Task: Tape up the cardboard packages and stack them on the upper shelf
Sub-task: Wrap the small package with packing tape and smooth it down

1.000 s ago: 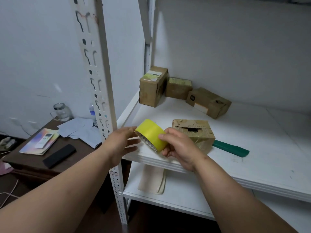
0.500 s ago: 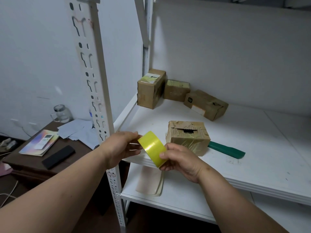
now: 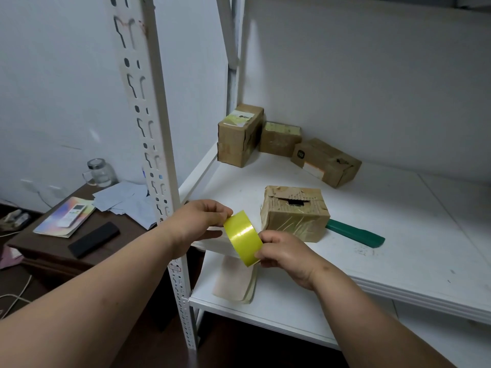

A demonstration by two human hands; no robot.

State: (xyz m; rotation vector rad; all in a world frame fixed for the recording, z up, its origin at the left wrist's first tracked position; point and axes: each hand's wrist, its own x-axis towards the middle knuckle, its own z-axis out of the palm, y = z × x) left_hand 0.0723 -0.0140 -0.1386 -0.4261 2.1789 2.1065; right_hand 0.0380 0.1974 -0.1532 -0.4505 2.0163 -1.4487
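Observation:
A yellow tape roll (image 3: 243,236) is held in front of the shelf edge, between both hands. My right hand (image 3: 288,254) grips its lower right side. My left hand (image 3: 198,224) pinches its upper left edge with thumb and forefinger. Just behind the roll, a small cardboard box (image 3: 295,212) with a torn slot on top sits on the white shelf (image 3: 398,229). At the shelf's back left corner stand three more cardboard boxes: a tall one (image 3: 240,135), one behind it (image 3: 280,138) and a flat one (image 3: 325,162).
A green flat tool (image 3: 354,232) lies right of the near box. A white perforated upright post (image 3: 148,123) stands at left. Beige sheets (image 3: 235,280) lie on the lower shelf. A dark side table (image 3: 32,251) carries a jar (image 3: 99,172), papers, a remote and a black case.
The roll and both hands have dropped lower and nearer to me, away from the box. The roll has turned, showing its outer band, and my left fingers now pinch its edge.

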